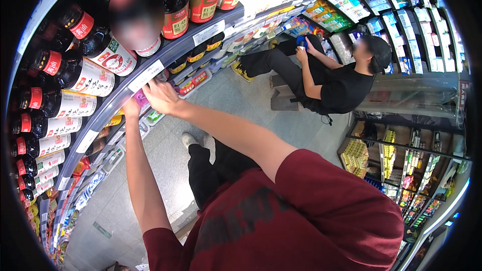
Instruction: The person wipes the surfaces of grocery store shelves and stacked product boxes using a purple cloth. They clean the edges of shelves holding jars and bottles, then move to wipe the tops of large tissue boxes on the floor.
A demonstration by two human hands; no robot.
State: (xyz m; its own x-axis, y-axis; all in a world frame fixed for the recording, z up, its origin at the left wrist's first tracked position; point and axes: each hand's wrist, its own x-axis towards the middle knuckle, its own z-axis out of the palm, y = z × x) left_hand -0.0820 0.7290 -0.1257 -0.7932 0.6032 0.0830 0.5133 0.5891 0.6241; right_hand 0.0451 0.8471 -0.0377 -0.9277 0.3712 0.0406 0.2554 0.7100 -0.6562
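My left hand (131, 107) reaches under the edge of the upper shelf, its fingers hidden by the shelf lip. Close beside it on the right, my right hand (162, 97) is at the shelf below, near a price tag (147, 76), with its fingertips partly hidden. A pink-purple package (141, 98) shows between the two hands; whether either one grips it cannot be told. Above them, dark soy sauce bottles (90, 76) with white labels stand in rows on the upper shelf. More bottles with red labels (175, 22) stand further right.
Another person (339, 86) in black clothes and a cap sits on a low stool (282, 96) across the aisle, holding a small blue item (301, 41). Plastic trays of packaged goods (194, 82) line the lower shelf. Stocked shelves (391, 158) stand on the far side of the tiled floor (241, 120).
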